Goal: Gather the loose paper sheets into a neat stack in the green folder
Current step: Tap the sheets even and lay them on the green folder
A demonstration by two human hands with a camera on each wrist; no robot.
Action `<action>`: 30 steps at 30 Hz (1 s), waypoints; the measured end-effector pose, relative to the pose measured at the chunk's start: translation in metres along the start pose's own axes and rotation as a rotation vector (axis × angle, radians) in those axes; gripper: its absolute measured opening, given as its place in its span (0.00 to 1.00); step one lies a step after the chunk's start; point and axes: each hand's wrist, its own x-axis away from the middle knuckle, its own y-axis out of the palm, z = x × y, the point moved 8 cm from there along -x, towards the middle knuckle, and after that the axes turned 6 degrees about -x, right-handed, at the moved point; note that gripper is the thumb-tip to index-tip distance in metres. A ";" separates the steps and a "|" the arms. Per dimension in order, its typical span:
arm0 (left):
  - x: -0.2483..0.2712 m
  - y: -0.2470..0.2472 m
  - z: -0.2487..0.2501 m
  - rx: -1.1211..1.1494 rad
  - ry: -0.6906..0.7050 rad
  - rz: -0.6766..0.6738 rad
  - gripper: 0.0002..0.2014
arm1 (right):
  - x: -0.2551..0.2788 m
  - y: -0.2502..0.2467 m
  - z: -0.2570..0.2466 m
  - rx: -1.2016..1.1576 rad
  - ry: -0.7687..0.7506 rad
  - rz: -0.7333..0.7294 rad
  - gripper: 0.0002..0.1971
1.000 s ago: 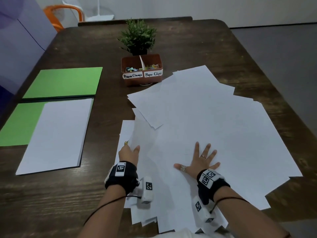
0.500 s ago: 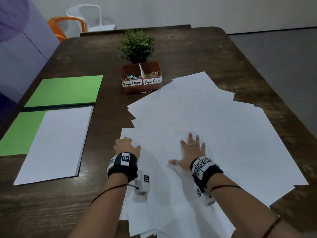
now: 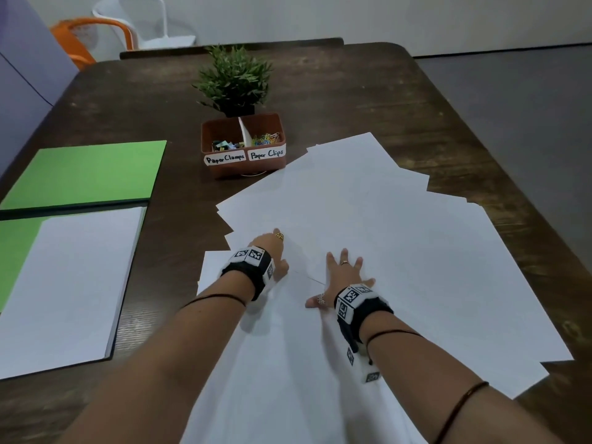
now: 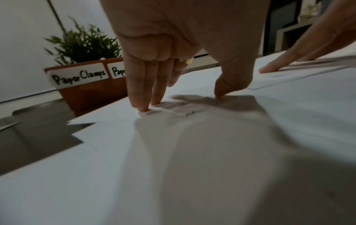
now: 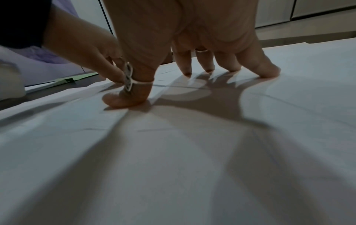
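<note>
Several loose white sheets (image 3: 400, 251) lie fanned out over the middle and right of the dark wooden table. The green folder (image 3: 83, 173) lies open at the left, with a squared stack of white paper (image 3: 70, 283) on its near half. My left hand (image 3: 274, 251) stands on the left part of the spread, fingertips (image 4: 142, 106) and thumb pressing down on the top sheet. My right hand (image 3: 342, 270) is just to its right, fingers spread, with its fingertips (image 5: 267, 73) and thumb touching the paper. Neither hand holds anything.
A brown box (image 3: 243, 149) labelled Paper Clamps and Paper Clips sits beyond the sheets, with a small potted plant (image 3: 235, 81) behind it. An orange chair (image 3: 83, 36) and a white chair (image 3: 150, 24) stand past the table's far edge. Some sheets overhang the near edge.
Both hands have slid farther away from me onto the pile. The left hand has moved right and now sits close beside the right hand.
</note>
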 end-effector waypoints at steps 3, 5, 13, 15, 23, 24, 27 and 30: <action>-0.002 -0.005 0.005 -0.061 -0.005 -0.064 0.47 | -0.001 0.000 -0.001 0.001 0.006 -0.006 0.66; -0.002 -0.007 0.006 -0.075 -0.008 -0.078 0.42 | -0.001 0.001 0.000 -0.002 0.010 -0.010 0.66; -0.005 -0.017 0.001 -0.133 0.013 0.005 0.31 | -0.002 -0.001 -0.001 -0.019 -0.007 -0.020 0.65; -0.006 -0.023 -0.002 -0.083 -0.008 0.034 0.33 | -0.001 -0.001 0.000 -0.022 -0.014 -0.023 0.65; 0.022 -0.026 0.028 0.041 0.224 0.134 0.54 | 0.003 -0.003 0.000 0.047 -0.074 0.048 0.60; 0.025 -0.021 0.033 0.000 0.228 0.094 0.48 | 0.003 -0.002 -0.003 0.053 -0.095 0.052 0.59; 0.032 -0.012 0.043 -0.145 0.155 0.039 0.24 | 0.004 0.000 -0.011 0.077 -0.146 0.066 0.56; 0.030 -0.004 0.046 -0.143 0.092 0.079 0.19 | 0.015 0.002 -0.017 0.072 -0.244 0.078 0.50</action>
